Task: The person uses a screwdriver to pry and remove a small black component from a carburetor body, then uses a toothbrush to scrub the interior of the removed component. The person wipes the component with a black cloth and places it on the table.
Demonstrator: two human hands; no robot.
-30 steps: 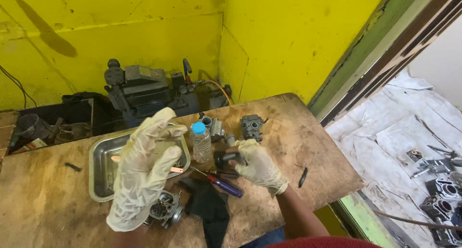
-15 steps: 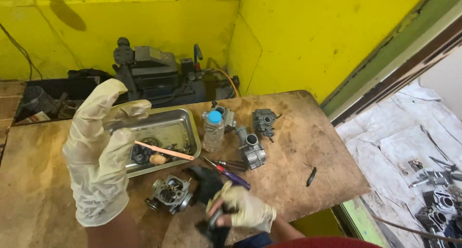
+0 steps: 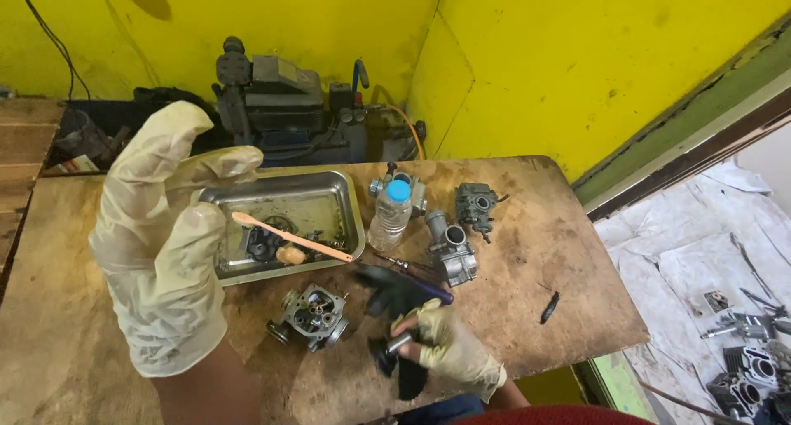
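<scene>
The left hand (image 3: 165,244), in a pale latex glove, is raised above the wooden tabletop (image 3: 535,252) with the palm turned to the side and the fingers loosely spread and a little curled; it holds nothing and touches nothing. The right hand (image 3: 445,347), also gloved, is low near the front edge of the tabletop and its fingers are closed around a small metal cylindrical part (image 3: 399,342), together with a black cloth (image 3: 395,297) that lies under and around the hand. Just beside the left hand, on the tabletop, lies a grey carburetor body (image 3: 313,314) with its open side up. Behind it stands a shallow metal tray (image 3: 325,198) which contains small dark parts, a little yellowish piece and a thin orange stick (image 3: 288,237) whose end reaches over the tray's right rim. To the right of the tray stands upright a clear plastic bottle (image 3: 391,219) with a blue cap, and another carburetor (image 3: 400,182) is just behind it. Two more carburetors are near: one (image 3: 451,256) just right of the bottle, and a darker one (image 3: 478,204) further back. A screwdriver (image 3: 416,272) with a purple handle lies between the bottle and the black cloth. A small dark piece (image 3: 549,307) lies alone toward the right edge. Behind the tabletop, against the yellow wall (image 3: 577,54), sits a dark machine (image 3: 288,112).
</scene>
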